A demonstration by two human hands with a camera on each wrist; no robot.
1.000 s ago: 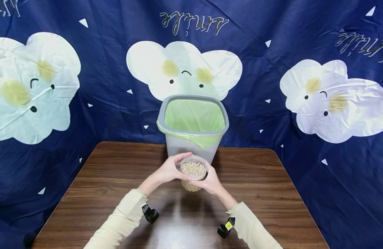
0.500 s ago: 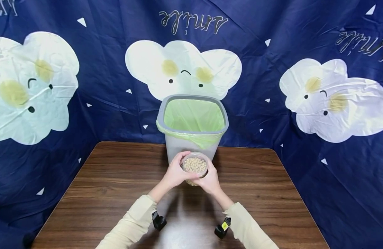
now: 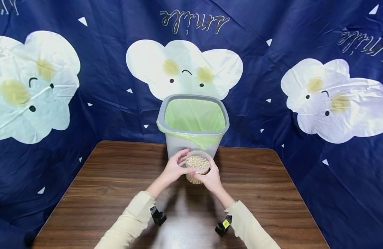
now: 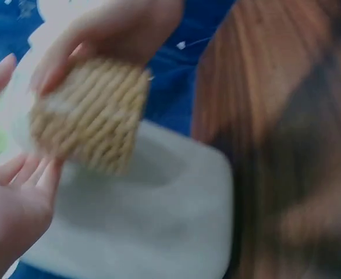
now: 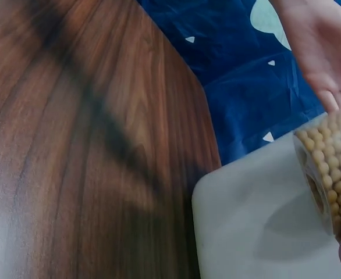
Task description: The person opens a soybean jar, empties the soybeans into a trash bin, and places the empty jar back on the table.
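A clear round jar (image 3: 194,179) of small pale beans (image 3: 197,162) is held up in front of the grey bin, with the beans showing through its top. My left hand (image 3: 172,170) curves round its left side, thumb at the front near the rim. On the other side, my right hand (image 3: 212,178) grips the jar. In the left wrist view, left fingertips (image 4: 45,177) meet the blurred side of the jar (image 4: 92,119). The right wrist view shows the jar's base edge-on, and the palm of the left hand (image 5: 327,49) beyond the jar (image 5: 336,168).
Right behind the jar stands the grey bin (image 3: 173,144), lined with a green bag (image 3: 194,116) folded over its rim. Both stand on a brown wooden table (image 3: 116,193). Blue cloth (image 3: 256,114) printed with clouds encloses the back and sides.
The jar has moved a little right and away from me, closer in view to the bin. Both hands have gone along with it, and the left one has lately shifted slightly back left.
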